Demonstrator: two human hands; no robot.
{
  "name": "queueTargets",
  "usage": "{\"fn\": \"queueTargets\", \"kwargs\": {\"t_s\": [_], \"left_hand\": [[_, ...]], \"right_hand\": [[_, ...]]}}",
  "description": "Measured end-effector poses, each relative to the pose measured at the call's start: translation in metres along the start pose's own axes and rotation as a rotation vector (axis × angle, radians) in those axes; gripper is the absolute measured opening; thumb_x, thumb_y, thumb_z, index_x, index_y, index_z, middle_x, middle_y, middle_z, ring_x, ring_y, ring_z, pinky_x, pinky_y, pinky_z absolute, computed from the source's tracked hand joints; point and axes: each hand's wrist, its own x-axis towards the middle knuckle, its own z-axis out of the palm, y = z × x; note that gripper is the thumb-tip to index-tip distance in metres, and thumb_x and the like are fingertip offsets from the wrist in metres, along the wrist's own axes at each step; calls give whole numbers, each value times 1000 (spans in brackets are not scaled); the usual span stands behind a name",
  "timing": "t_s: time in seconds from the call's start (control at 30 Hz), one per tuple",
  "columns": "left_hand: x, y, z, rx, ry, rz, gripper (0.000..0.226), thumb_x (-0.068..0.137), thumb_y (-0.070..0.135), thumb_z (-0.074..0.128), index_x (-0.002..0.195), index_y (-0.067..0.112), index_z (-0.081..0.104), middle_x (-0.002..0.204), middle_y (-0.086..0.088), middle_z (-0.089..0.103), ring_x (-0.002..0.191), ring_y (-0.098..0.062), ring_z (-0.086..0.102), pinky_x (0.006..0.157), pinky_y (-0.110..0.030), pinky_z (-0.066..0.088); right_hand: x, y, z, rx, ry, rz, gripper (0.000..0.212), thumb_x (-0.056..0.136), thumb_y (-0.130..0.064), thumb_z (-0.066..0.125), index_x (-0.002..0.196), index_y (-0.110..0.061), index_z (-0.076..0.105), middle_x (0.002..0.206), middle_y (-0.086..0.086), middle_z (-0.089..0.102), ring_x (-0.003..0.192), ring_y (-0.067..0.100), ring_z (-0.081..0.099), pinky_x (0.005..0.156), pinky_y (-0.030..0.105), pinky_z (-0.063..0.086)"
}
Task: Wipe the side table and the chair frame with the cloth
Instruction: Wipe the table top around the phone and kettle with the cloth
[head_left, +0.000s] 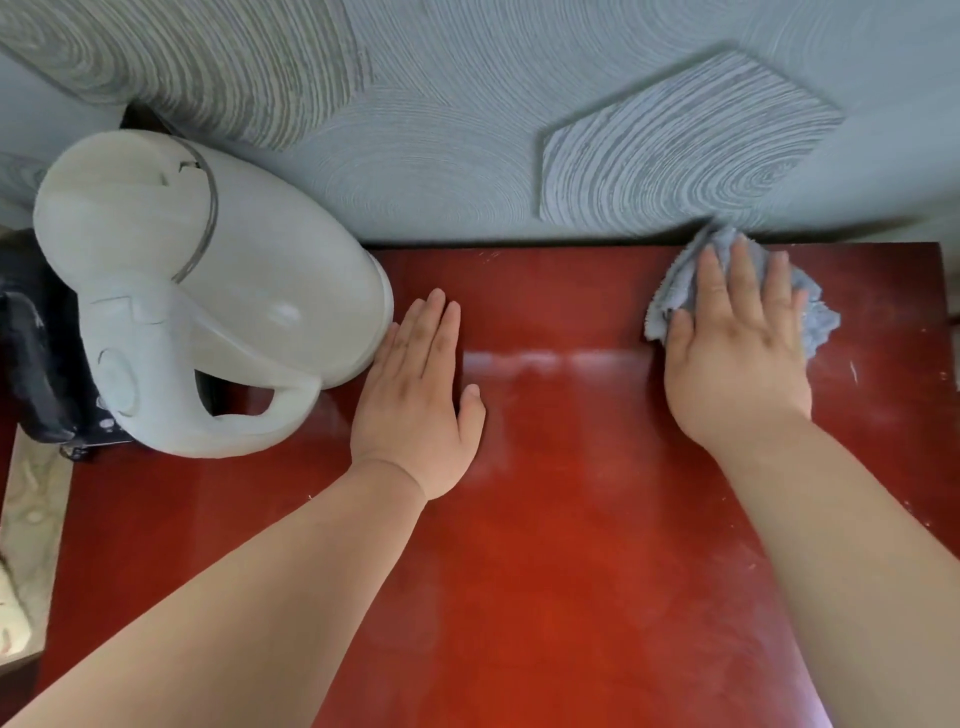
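Observation:
The side table (561, 545) has a glossy red-brown top that fills the lower frame, with its far edge against the wall. A crumpled grey-blue cloth (818, 322) lies at the table's far right corner. My right hand (737, 348) presses flat on top of the cloth, fingers spread toward the wall. My left hand (421, 395) rests flat and empty on the table, its fingers beside the kettle. No chair frame is in view.
A white electric kettle (208, 291) stands at the table's far left, on a dark base (98, 431). A patterned grey-blue wall (467, 130) rises right behind the table. Pale specks dot the right part of the top (883, 395). Floor shows at the left (31, 519).

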Motion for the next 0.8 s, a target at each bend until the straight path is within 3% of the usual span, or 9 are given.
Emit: {"fn": "queueTargets", "kwargs": {"t_s": [0.13, 0.27, 0.37, 0.47, 0.6, 0.8], "left_hand": [[0, 1, -2, -5, -15, -6, 75, 100, 37, 35, 168, 12, 14, 177, -5, 5, 163, -21, 4, 133, -40, 7], [0, 2, -5, 3, -18, -4, 76, 99, 39, 32, 167, 10, 17, 177, -7, 7, 163, -22, 5, 133, -40, 6], [1, 3, -6, 3, -5, 1, 76, 98, 39, 32, 166, 9, 19, 176, -9, 10, 163, -23, 7, 133, -41, 8], [0, 3, -6, 1, -11, 1, 76, 98, 39, 33, 167, 10, 19, 176, -8, 9, 163, -22, 7, 133, -41, 7], [0, 1, -7, -7, -10, 2, 76, 97, 41, 28, 167, 12, 18, 177, -6, 7, 163, -22, 6, 132, -37, 3], [1, 2, -4, -16, 13, 3, 76, 96, 40, 30, 165, 10, 22, 175, -9, 13, 162, -26, 12, 132, -40, 7]], "right_hand": [[1, -28, -4, -1, -55, 120, 66, 105, -33, 31, 165, -16, 8, 173, 4, -8, 157, 41, -11, 126, 54, -7], [-21, -65, 4, -70, -125, -235, 63, 108, -37, 24, 165, -19, 2, 173, 1, -12, 156, 38, -17, 126, 51, -11], [-24, -54, 6, -124, -149, -407, 65, 106, -48, 25, 165, -27, 7, 174, -2, -2, 158, 33, -9, 128, 50, -5], [-6, -21, -1, -148, -52, -203, 73, 99, -60, 28, 164, -28, 17, 172, 3, 15, 158, 36, 6, 128, 53, 4], [5, 27, -15, -133, -85, 64, 73, 101, -58, 22, 165, -25, 6, 173, 2, 0, 158, 36, -5, 128, 51, -2], [0, 0, -13, -93, -121, 96, 72, 103, -52, 21, 165, -23, -3, 173, 2, -12, 156, 38, -17, 127, 53, -9]]}}
